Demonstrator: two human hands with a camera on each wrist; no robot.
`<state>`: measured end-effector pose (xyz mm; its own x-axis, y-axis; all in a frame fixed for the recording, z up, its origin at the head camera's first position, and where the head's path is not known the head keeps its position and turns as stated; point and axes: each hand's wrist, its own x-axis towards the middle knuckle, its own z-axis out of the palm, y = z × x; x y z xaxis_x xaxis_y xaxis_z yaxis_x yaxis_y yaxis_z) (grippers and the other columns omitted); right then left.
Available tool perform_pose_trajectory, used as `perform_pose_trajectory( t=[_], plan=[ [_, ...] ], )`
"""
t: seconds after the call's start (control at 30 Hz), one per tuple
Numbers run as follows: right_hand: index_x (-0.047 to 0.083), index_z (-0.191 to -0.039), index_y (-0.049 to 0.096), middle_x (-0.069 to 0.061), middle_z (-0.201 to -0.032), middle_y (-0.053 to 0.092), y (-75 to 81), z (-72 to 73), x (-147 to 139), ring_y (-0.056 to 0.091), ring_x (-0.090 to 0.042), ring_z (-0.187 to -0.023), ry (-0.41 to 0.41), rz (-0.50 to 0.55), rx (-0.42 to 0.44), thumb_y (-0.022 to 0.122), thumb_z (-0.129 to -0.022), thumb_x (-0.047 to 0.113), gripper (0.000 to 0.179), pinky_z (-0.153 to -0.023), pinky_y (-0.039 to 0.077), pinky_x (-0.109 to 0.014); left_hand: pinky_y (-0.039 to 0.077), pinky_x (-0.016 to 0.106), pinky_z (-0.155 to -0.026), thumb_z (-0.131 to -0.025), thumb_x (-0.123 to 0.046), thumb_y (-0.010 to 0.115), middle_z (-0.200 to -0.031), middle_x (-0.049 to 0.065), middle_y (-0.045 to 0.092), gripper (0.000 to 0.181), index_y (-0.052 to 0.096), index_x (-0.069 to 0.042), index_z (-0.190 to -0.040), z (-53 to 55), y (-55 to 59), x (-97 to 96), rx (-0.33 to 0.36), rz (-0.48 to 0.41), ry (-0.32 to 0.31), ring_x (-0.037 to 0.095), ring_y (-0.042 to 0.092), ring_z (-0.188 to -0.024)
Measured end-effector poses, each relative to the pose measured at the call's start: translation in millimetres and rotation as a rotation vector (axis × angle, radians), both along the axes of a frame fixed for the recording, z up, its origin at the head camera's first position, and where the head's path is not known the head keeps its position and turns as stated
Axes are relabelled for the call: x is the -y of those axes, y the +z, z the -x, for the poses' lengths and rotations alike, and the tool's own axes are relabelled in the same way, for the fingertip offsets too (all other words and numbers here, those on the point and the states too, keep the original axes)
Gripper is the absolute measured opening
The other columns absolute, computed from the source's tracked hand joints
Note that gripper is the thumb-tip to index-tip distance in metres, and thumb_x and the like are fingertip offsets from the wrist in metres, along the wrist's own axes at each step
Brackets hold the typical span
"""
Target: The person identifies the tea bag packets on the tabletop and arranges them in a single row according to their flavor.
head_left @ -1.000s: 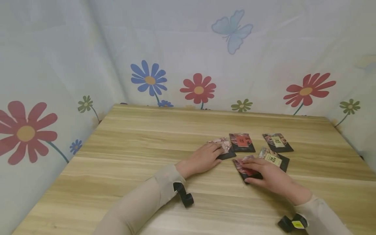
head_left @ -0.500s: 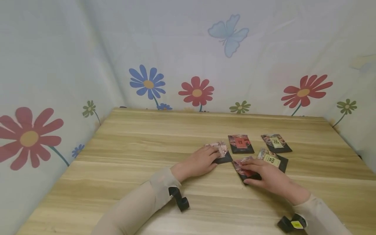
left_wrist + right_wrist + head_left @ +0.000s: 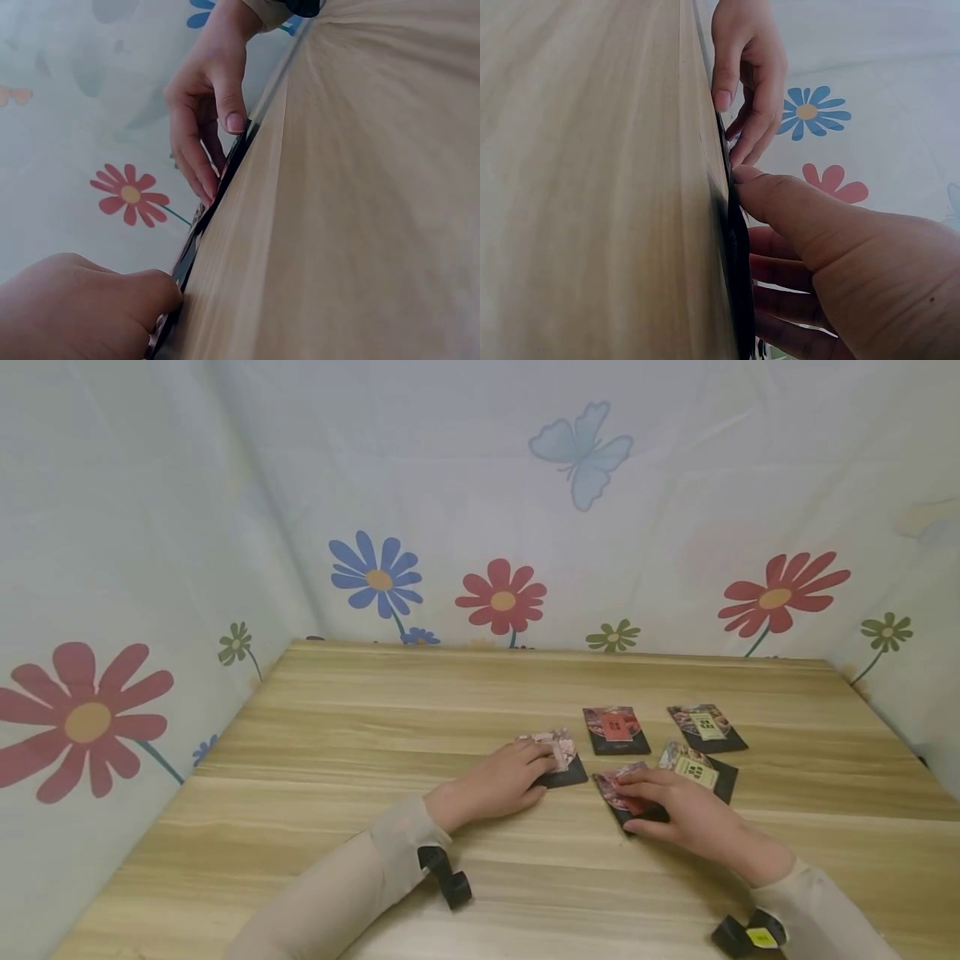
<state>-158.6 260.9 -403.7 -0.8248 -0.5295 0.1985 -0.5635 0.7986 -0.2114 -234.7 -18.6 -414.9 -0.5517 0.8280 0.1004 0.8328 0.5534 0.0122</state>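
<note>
Head view: the far red packet [image 3: 617, 731] lies flat on the wooden table [image 3: 360, 718], with the flowered sheet [image 3: 465, 493] hanging behind it. Your left hand [image 3: 491, 787] rests on a pale pink packet [image 3: 568, 774], to the left of the far red packet and nearer you. Its fingers are extended and close together, resting on top rather than wrapped around. Your right hand [image 3: 682, 810] is over the near red packet [image 3: 637, 805], which lies askew on your side of the far red one. Its thumb and fingers stand well apart, touching that packet; you can't tell whether an edge is slightly raised. The near yellow packet [image 3: 697, 770] is just beyond your right hand, to the right of the far red packet and nearer you. The far yellow packet [image 3: 707, 727] lies to the right of the far red one, roughly level with it. Each of your wrists wears a black band [image 3: 452, 885].
</note>
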Motion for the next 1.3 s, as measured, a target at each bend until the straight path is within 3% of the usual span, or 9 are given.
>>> perform_pose_trajectory(
  t=[0.97,1.3],
  plan=[
    [0.011,-0.116,0.070,-0.007,-0.125,0.064,-3.1,1.4,1,0.060,-0.032,-0.116,-0.019,-0.008,0.008,0.072,-0.083,0.037,0.042,-0.095,0.051,-0.050,0.037,0.036,-0.115,-0.099,-0.027,0.051,-0.142,0.008,0.051,0.039,0.054,-0.010,-0.134,-16.5,0.6,27.5,-0.025,0.001,-0.043,0.021,0.047,-0.132],
    [0.011,-0.117,0.069,-0.007,-0.125,0.064,-1.4,0.3,0,0.061,-0.032,-0.115,-0.011,-0.003,0.000,0.071,-0.084,0.038,0.042,-0.095,0.052,-0.050,0.038,0.040,-0.114,-0.097,-0.025,0.054,-0.138,0.011,0.053,0.038,0.057,-0.009,-0.131,-20.7,-2.3,39.2,-0.072,-0.022,-0.077,0.024,0.050,-0.129]
  ],
)
